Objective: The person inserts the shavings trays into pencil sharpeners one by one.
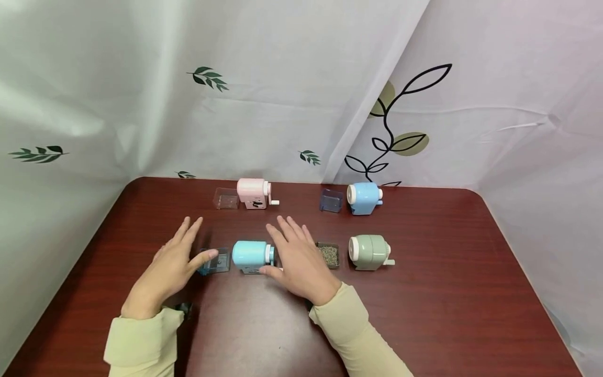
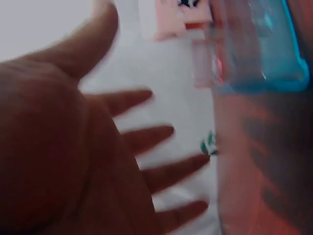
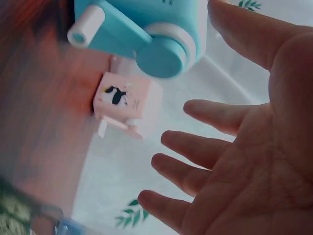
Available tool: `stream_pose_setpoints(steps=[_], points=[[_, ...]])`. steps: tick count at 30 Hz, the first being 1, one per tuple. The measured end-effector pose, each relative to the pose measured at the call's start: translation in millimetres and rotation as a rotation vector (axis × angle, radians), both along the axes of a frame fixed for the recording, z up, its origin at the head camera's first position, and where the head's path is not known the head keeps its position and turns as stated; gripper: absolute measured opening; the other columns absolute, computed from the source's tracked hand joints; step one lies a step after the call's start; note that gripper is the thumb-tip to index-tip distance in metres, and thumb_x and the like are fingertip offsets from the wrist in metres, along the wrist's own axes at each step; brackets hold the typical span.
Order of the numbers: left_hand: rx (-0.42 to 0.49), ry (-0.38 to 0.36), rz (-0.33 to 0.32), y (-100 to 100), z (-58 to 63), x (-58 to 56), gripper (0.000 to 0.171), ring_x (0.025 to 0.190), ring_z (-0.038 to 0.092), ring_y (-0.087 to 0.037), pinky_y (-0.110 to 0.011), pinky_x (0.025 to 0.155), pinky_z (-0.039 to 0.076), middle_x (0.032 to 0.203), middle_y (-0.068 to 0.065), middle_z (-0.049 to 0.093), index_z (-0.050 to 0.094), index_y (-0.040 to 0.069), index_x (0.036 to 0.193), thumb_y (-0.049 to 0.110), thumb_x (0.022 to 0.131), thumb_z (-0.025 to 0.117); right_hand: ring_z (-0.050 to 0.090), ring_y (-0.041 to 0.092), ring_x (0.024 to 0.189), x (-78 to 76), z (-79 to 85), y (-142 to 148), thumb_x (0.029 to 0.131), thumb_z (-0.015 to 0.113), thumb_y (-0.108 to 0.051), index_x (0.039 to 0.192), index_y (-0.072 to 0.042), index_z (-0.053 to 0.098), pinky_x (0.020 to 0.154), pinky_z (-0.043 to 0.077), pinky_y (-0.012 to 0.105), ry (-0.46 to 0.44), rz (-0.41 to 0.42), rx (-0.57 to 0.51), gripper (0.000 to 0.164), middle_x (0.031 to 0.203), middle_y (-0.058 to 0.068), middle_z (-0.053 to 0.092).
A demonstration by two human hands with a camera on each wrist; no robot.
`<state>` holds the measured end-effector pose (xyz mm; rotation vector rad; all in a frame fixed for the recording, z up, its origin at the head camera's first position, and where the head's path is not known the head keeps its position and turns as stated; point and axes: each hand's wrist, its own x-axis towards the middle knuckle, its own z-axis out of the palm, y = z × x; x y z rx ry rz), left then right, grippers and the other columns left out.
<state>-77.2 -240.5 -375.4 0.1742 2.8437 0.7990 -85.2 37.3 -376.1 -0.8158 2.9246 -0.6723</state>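
Both hands hover over the table with fingers spread and nothing in them. My left hand (image 1: 165,269) is beside a clear blue shavings drawer (image 1: 219,261). To the right of that drawer stands a turquoise crank pencil sharpener (image 1: 249,254). My right hand (image 1: 301,262) overlaps the sharpener's crank side in the head view; in the right wrist view its white crank knob (image 3: 87,25) shows in full, apart from the fingers. Partly behind the right hand lies a drawer filled with shavings (image 1: 330,255), next to a green sharpener (image 1: 369,252).
Farther back stand a pink sharpener (image 1: 253,193) with a clear drawer (image 1: 227,199) at its left, and a blue sharpener (image 1: 364,198) with a dark blue drawer (image 1: 331,201). A small black object (image 1: 185,310) lies by the left wrist. White leaf-patterned curtain (image 1: 264,120) hangs behind the table.
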Motion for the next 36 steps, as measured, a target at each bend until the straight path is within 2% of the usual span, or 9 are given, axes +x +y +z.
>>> stream_pose_setpoints(steps=[4,8,13,16,19,24,30,36], points=[[0.055,-0.003,-0.054,-9,-6.5,-1.6,0.102,0.141,0.024,-0.057,-0.072,0.103,0.029,0.164,-0.029,0.006,0.016,0.011,0.162,0.048,0.087,0.075,0.025,0.035,0.149,-0.6,-2.2,-8,0.087,0.077,-0.048,0.153,-0.010,0.042,0.118,0.024,0.052,0.000,0.030,-0.018,0.084,0.160,0.015,0.032],[0.036,-0.006,-0.081,-12,-13.9,-1.7,0.113,0.138,0.026,-0.058,-0.072,0.100,0.033,0.160,-0.033,0.016,0.032,0.008,0.156,0.041,0.067,0.093,0.030,0.036,0.147,-0.3,-3.4,-14,0.086,0.078,-0.045,0.151,-0.010,0.045,0.117,0.028,0.050,0.021,0.047,-0.043,0.081,0.158,0.016,0.036],[-0.020,-0.002,-0.101,-14,-19.5,-0.3,0.104,0.130,0.030,-0.058,-0.070,0.094,0.039,0.149,-0.036,0.030,0.048,0.003,0.144,0.017,0.054,0.099,0.032,0.034,0.146,2.8,-5.1,-18,0.087,0.078,-0.043,0.151,-0.013,0.046,0.117,0.029,0.048,0.034,0.043,-0.066,0.077,0.157,0.015,0.038],[-0.053,0.013,-0.109,-14,-21.1,0.2,0.093,0.123,0.037,-0.053,-0.064,0.091,0.044,0.139,-0.032,0.043,0.055,0.003,0.137,0.007,0.054,0.097,0.034,0.035,0.145,4.5,-6.5,-19,0.087,0.079,-0.042,0.150,-0.014,0.048,0.116,0.030,0.049,0.047,0.044,-0.084,0.075,0.156,0.015,0.040],[-0.062,0.012,-0.110,-12,-22.3,-0.3,0.086,0.120,0.042,-0.049,-0.059,0.089,0.048,0.132,-0.027,0.051,0.058,0.003,0.134,0.005,0.057,0.096,0.036,0.035,0.144,5.0,-6.6,-19,0.086,0.080,-0.041,0.148,-0.015,0.050,0.117,0.030,0.049,0.061,0.044,-0.093,0.074,0.155,0.014,0.042],[-0.061,0.020,-0.108,-11,-23.4,-1.3,0.080,0.114,0.050,-0.044,-0.054,0.087,0.049,0.124,-0.023,0.055,0.061,0.003,0.131,0.005,0.058,0.095,0.039,0.035,0.143,3.5,-7.6,-19,0.086,0.080,-0.040,0.147,-0.018,0.052,0.116,0.030,0.049,0.081,0.054,-0.097,0.071,0.153,0.014,0.045],[-0.055,0.062,-0.115,-19,-23.8,-3.3,0.077,0.102,0.059,-0.037,-0.052,0.083,0.050,0.115,-0.020,0.060,0.060,0.002,0.129,0.004,0.060,0.094,0.041,0.035,0.141,2.2,-10.4,-22,0.087,0.079,-0.037,0.145,-0.020,0.054,0.116,0.032,0.048,0.093,0.065,-0.120,0.066,0.151,0.015,0.047],[-0.037,0.061,-0.098,-23,-25.4,-6.3,0.061,0.091,0.064,-0.027,-0.045,0.078,0.051,0.101,-0.012,0.068,0.064,0.001,0.121,0.002,0.066,0.090,0.044,0.033,0.139,1.5,-11.4,-24,0.090,0.077,-0.033,0.140,-0.018,0.060,0.115,0.032,0.048,0.102,0.072,-0.107,0.055,0.147,0.014,0.052]])
